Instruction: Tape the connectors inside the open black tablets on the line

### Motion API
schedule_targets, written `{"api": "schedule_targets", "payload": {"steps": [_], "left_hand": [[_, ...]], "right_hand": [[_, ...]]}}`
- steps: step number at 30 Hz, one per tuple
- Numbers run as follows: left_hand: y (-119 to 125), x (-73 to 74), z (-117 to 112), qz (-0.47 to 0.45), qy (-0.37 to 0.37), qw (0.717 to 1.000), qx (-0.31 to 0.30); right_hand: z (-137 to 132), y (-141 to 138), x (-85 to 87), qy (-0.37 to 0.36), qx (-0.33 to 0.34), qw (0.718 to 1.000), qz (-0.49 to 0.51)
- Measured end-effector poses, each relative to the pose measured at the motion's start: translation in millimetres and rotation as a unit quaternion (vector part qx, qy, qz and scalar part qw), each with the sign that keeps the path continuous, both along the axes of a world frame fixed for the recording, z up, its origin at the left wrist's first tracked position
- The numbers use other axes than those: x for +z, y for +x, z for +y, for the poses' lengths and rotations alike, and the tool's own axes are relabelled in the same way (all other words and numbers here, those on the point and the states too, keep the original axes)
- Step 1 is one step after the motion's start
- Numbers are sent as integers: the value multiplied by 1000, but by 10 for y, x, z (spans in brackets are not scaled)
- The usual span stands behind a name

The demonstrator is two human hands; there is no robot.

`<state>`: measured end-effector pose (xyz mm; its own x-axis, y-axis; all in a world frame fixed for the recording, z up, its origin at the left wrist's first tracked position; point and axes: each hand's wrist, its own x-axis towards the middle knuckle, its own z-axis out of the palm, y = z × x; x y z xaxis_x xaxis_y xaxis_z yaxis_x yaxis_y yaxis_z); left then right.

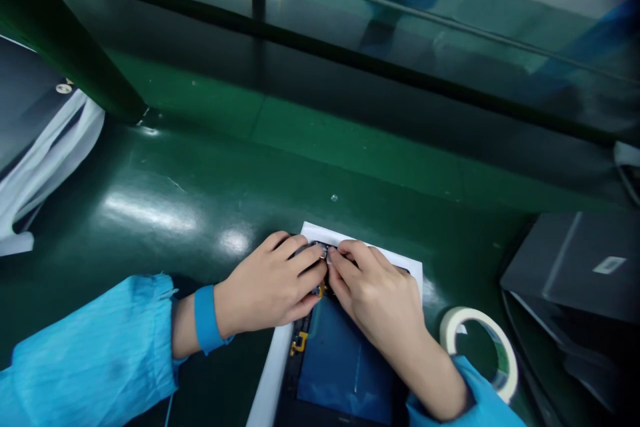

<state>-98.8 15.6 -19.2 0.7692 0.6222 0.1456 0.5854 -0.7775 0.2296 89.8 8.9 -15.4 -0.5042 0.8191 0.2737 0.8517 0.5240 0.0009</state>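
An opened tablet-like device (345, 360) lies in front of me, its large dark blue panel facing up and orange flex cables showing along its left side. It rests on a white pad or box (270, 373). My left hand (277, 280), with a blue band at the wrist, has its bent fingers gathered over the device's upper edge. Touching the same spot, my right hand (377, 290) is closed in a pinch, thumb and index finger together. Whatever small part sits between the fingertips is too hidden to make out.
A roll of cream masking tape (453, 327) lies to the right on the green work surface (200, 173). Farther right is a dark grey box (575, 260) with a label. White strips (55, 160) hang at the left, near a green post (85, 40). A rail crosses behind.
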Motion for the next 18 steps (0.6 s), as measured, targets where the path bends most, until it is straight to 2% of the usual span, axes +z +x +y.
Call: {"api": "schedule_targets", "payload": {"steps": [6,10,14,18], "left_hand": [[-12,4,-3,3,-14,1000,3],[-4,14,-1,-7,-12,1000,9],[-6,35,-5,-10,-17,1000,13],[-19,55,-2,8,-23,1000,11]], "right_hand": [[-5,-41,66,-19,2,999,-48],[-38,-61,47,-20,-13,998,-64],[-87,-57,18,-25,-14,999,-44],[-358,119,69,-60,47,997,27]]}}
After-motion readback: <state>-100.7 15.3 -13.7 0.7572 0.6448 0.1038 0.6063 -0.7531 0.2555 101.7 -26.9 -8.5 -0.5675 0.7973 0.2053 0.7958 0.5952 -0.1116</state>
